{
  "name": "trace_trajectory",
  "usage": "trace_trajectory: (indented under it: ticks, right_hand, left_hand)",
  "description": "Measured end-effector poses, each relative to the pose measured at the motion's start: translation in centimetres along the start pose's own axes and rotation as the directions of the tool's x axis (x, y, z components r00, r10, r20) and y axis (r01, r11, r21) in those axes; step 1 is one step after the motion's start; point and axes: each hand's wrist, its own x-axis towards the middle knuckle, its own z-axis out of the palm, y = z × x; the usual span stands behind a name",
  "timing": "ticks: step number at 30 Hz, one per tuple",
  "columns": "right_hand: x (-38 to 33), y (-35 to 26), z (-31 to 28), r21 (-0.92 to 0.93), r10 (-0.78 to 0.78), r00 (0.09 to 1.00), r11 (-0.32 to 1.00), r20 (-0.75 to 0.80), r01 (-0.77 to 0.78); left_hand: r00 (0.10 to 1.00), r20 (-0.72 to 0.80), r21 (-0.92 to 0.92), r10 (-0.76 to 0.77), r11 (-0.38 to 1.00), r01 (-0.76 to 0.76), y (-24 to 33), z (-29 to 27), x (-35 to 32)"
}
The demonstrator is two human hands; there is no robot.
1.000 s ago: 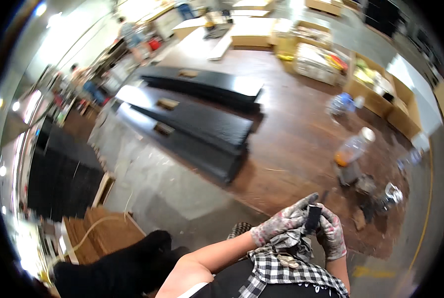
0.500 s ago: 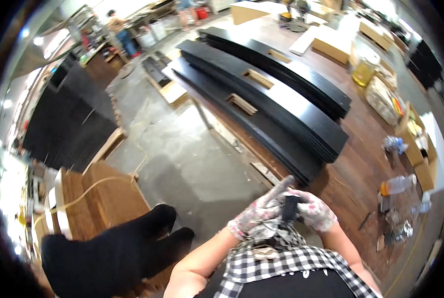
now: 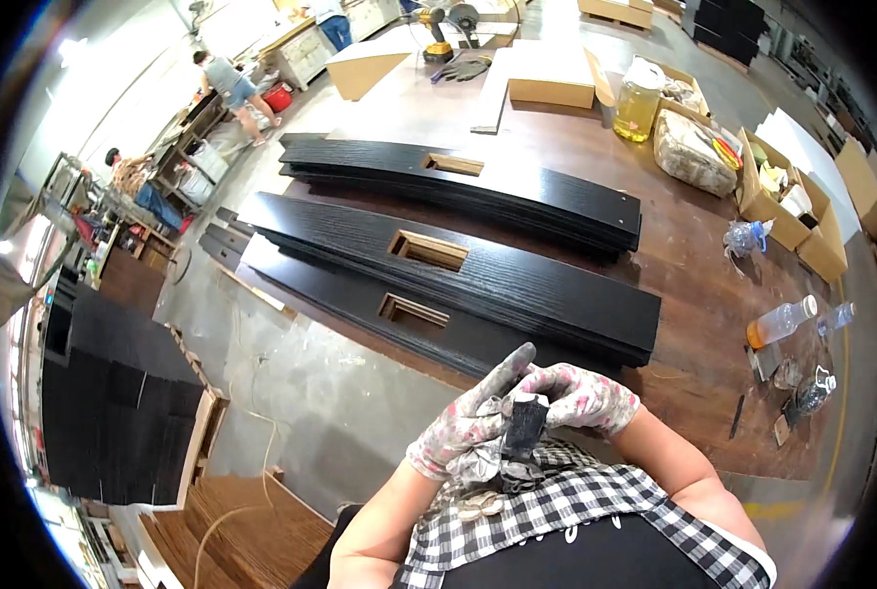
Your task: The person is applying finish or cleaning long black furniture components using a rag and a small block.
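The left hand (image 3: 466,429) and right hand (image 3: 590,399) are gripping a small black block (image 3: 526,427) between them, near the checked apron (image 3: 595,499); the left is also clutching what seems a grey rag (image 3: 478,463).

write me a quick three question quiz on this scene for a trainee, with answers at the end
1. True or false: the left hand is gloved and the right hand is bare.

2. How many rectangular cut-outs show in the black boards on the brown table?
A) one
B) three
C) five

3. Which is nearer the right hand: the bottle with orange liquid or the container of yellow liquid?

Key:
1. False; both are gloved.
2. B
3. The bottle with orange liquid.
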Motion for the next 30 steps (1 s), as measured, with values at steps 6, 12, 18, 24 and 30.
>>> trace_trajectory:
  ticks: [6, 12, 18, 24, 30]
  right_hand:
    - [4.6, -2.8, 1.0, -0.162, -0.308, 0.922, 0.947, -0.232, 0.276]
    - [8.4, -3.8, -2.8, -0.267, -0.706, 0.424, 0.645, -0.566, 0.716]
    - [8.6, -0.2, -7.9, -0.693, -0.776, -0.112, 0.476, -0.621, 0.542]
    - [8.3, 0.6, -8.5, -0.688, -0.779, -0.076, 0.498, -0.623, 0.528]
    - [10.1, -0.3, -7.3, -0.684, -0.785, -0.083, 0.477, -0.614, 0.552]
  left_hand:
    - [0.999, 0.026, 0.168, -0.032, 0.985, 0.028, 6.7, -4.0, 3.2]
    - [0.712, -0.23, 0.656, 0.663, 0.646, -0.39, 17.5, -13.8, 4.9]
    - [0.938, 0.126, 0.891, 0.323, -0.452, 0.036, 22.1, -25.4, 7.1]
    - [0.826, 0.102, 0.628, 0.555, -0.68, 0.379, 26.2, -40.5, 4.6]
    - [0.691, -0.36, 0.803, 0.627, -0.169, 0.571, 38.1, -48.1, 3.4]
